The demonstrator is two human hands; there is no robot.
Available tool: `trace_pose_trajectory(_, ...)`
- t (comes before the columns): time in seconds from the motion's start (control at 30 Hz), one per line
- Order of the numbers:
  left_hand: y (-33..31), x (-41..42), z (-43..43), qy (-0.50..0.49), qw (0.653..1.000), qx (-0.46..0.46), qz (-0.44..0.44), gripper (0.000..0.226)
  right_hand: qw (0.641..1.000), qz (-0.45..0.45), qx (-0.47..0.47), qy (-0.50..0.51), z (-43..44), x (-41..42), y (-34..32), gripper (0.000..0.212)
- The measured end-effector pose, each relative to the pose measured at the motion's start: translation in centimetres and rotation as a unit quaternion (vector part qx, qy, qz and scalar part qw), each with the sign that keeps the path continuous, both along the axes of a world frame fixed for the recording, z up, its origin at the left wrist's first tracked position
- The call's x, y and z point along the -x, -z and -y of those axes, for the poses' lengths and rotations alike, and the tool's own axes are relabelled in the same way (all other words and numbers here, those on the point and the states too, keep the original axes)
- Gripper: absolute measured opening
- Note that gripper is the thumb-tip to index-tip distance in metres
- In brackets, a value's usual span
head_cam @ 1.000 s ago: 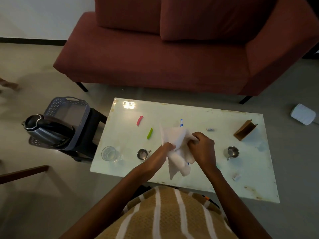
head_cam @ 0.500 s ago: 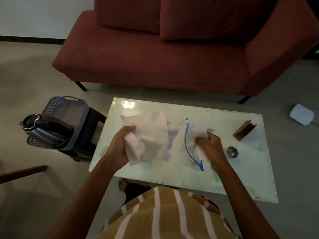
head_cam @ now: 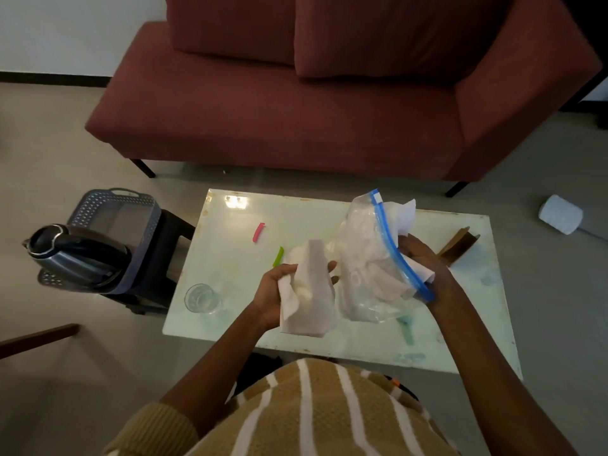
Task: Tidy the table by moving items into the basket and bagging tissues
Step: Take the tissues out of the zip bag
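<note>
Tissue [head_cam: 311, 292] in left hand [head_cam: 271, 292] now nearer bag [head_cam: 360, 255] in right hand [head_cam: 424, 263]

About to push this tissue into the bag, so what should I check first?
1. Left hand grips crumpled white tissue: ok.
2. Right hand holds clear plastic bag with blue zip strip: ok.
3. Bag mouth spread open: cannot tell.
4. Bagged tissues all below the zip: not ok, one pokes out.
5. Clear drinking glass away from both hands: ok.
</note>
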State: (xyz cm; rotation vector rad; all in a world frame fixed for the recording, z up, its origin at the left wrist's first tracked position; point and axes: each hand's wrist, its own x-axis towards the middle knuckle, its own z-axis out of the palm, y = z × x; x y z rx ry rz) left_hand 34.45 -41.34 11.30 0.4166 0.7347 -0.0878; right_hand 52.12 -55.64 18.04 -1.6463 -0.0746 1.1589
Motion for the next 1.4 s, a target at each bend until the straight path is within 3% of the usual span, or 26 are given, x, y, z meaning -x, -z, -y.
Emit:
trace_pose_trajectory(0.13,0.2,-0.9,-0.6,-0.021,0.990,-0.108,-0.084,0.034,0.995,0.083,0.053,0.016,0.6,-0.6,-0.1,0.008)
trace_pose_trajectory(0.23,-1.0,-1.5,-0.4,0.053,0.953,-0.261,-0.143,0.021,0.992,0.121,0.036,0.021,1.0,-0.5,0.8,0.006)
trace_pose_trajectory(0.3,-1.5,-2.2,-0.1,0.110,0.900,-0.388,-0.167,0.026,0.985,0.162,0.059,0.012,0.7,-0.4,1.8,0.015)
trace_pose_trajectory(0.4,-1.4,-2.9,0.0,0.174,0.751,-0.604,-0.204,0.039,0.975,0.207,0.084,-0.001,0.2,-0.3,3.2,0.020)
trace_pose_trajectory(0.47,-1.9,-3.0,0.1,0.198,0.695,-0.663,-0.194,0.032,0.971,0.219,0.094,0.004,-0.1,-0.2,3.9,0.019)
trace_pose_trajectory(0.57,-2.2,-3.3,0.4,0.184,0.730,-0.642,-0.143,0.021,0.969,0.225,0.101,0.020,-0.3,-0.1,4.5,0.020)
trace_pose_trajectory(0.67,-1.8,-3.1,1.1,0.128,0.765,-0.626,-0.084,0.051,0.966,0.233,0.101,0.037,-0.3,0.1,4.8,0.019)
trace_pose_trajectory(0.73,-1.3,-3.0,1.8,0.132,0.738,-0.655,-0.097,0.040,0.964,0.244,0.096,0.051,-0.3,0.2,5.0,0.017)
trace_pose_trajectory(0.83,-0.8,-3.4,2.4,0.188,0.664,-0.716,-0.109,0.026,0.963,0.249,0.089,0.055,-0.3,0.7,5.1,0.018)
trace_pose_trajectory(0.97,-1.1,-4.5,3.2,0.201,0.707,-0.673,-0.085,0.046,0.968,0.232,0.074,0.064,-0.5,1.7,5.4,0.014)
trace_pose_trajectory(1.07,-1.2,-5.2,3.8,0.210,0.738,-0.629,-0.121,0.030,0.971,0.213,0.077,0.069,-0.6,2.5,5.7,0.015)
trace_pose_trajectory(1.27,-0.4,-5.1,3.7,0.235,0.706,-0.650,-0.155,0.020,0.980,0.152,0.058,0.116,-0.1,3.3,6.3,0.016)
trace_pose_trajectory(1.33,-0.5,-4.9,3.3,0.220,0.693,-0.666,-0.170,0.019,0.958,0.256,0.095,0.090,0.0,3.4,6.6,0.028)
trace_pose_trajectory(1.37,-0.8,-4.9,3.1,0.227,0.678,-0.678,-0.171,0.020,0.926,0.353,0.121,0.061,0.1,3.7,6.6,0.039)
trace_pose_trajectory(1.4,-0.9,-4.9,3.1,0.240,0.659,-0.693,-0.168,0.022,0.872,0.468,0.143,0.025,0.3,3.9,6.8,0.049)
